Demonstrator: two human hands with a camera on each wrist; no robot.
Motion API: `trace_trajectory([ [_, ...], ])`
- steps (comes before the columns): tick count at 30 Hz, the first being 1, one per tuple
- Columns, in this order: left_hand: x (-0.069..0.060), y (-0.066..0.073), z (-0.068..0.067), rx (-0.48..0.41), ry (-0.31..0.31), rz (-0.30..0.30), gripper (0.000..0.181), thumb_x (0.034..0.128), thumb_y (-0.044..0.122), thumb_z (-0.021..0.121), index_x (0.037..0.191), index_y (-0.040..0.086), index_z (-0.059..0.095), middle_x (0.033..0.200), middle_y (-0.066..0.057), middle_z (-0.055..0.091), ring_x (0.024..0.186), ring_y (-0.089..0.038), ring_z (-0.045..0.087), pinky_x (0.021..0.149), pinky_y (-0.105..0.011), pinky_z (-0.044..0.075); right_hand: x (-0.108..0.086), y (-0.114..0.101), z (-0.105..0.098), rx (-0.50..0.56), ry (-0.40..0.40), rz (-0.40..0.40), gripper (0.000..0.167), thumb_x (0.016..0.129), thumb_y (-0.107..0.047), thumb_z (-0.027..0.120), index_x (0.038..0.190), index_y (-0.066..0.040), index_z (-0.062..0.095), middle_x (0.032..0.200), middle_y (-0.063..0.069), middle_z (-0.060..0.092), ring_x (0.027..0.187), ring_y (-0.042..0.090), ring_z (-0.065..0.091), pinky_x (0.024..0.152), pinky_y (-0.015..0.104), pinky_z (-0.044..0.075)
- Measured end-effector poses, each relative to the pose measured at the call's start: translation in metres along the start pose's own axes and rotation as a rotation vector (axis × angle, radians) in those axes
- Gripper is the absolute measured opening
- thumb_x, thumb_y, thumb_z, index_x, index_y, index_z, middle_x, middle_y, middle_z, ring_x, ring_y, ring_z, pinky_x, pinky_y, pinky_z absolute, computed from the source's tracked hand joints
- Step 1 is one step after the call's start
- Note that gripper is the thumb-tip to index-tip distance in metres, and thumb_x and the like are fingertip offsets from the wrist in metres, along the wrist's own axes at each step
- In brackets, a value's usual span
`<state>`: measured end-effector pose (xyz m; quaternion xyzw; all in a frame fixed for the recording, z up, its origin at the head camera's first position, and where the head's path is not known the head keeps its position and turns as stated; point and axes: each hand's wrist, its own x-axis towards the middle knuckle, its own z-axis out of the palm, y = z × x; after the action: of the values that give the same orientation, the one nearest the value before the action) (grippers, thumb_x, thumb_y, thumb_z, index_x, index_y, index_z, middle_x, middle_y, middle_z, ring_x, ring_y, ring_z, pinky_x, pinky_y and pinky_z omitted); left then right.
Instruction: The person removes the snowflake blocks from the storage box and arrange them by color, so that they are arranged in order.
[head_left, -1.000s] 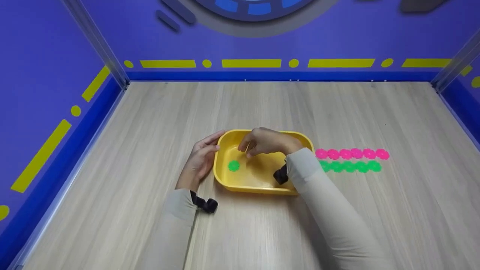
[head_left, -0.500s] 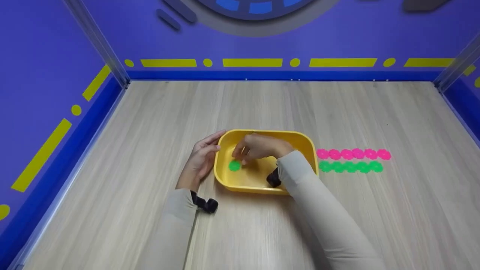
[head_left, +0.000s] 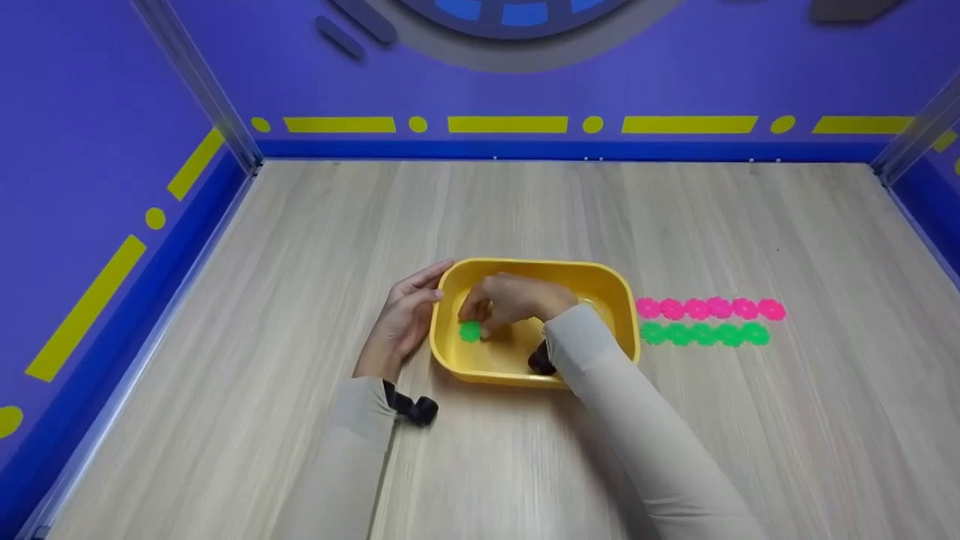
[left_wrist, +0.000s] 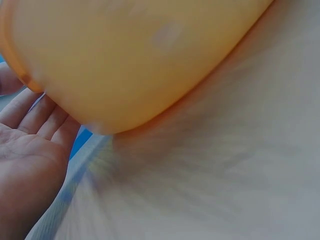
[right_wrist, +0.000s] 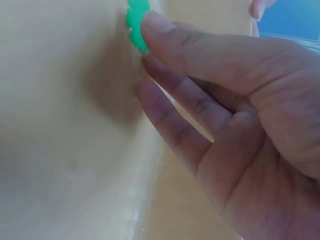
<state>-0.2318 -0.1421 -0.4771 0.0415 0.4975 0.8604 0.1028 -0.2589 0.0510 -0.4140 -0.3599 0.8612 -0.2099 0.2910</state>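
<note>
A yellow plastic tub (head_left: 480,376) stands at the middle of the table. Against its left end rests my left hand (head_left: 401,322), fingers and thumb extended along the outside; in the left wrist view the fingers reach behind the tub's corner. My right hand (head_left: 517,296) is down inside the tub. Its thumb and fingertips pinch the edges of a green flower-shaped plastic disc (head_left: 470,332) on the tub floor, near the left end. The right wrist view has the thumb tip on this toothed green disc (right_wrist: 136,27); the index fingertip is hidden there.
Right of the tub lie a row of several pink flower-shaped discs (head_left: 696,308) and, nearer me, a row of several green ones (head_left: 702,334). Blue-purple panels (head_left: 345,82) wall the wooden table (head_left: 360,217) at the back and sides.
My right hand has moved left and down inside the tub, its fingertips now at the green disc. The left hand and the tub have stayed in place.
</note>
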Motion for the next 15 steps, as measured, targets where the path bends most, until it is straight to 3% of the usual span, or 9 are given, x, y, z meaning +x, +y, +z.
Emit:
trace_trajectory([
  [15,-0.0016,0.0005,0.0015,0.016,-0.004,-0.002,0.055,0.0844,-0.009,0.048,0.139,-0.012,0.04,0.136,-0.015,0.053,0.124,-0.019,0.051,0.1,-0.026,0.046,0.0078,0.0008,0.0056,-0.046,0.038,-0.016,0.025,0.077,-0.006,0.077,0.102,-0.008,0.071,0.097,0.006,0.068,0.087,0.014,0.056,0.081,0.024,0.048],
])
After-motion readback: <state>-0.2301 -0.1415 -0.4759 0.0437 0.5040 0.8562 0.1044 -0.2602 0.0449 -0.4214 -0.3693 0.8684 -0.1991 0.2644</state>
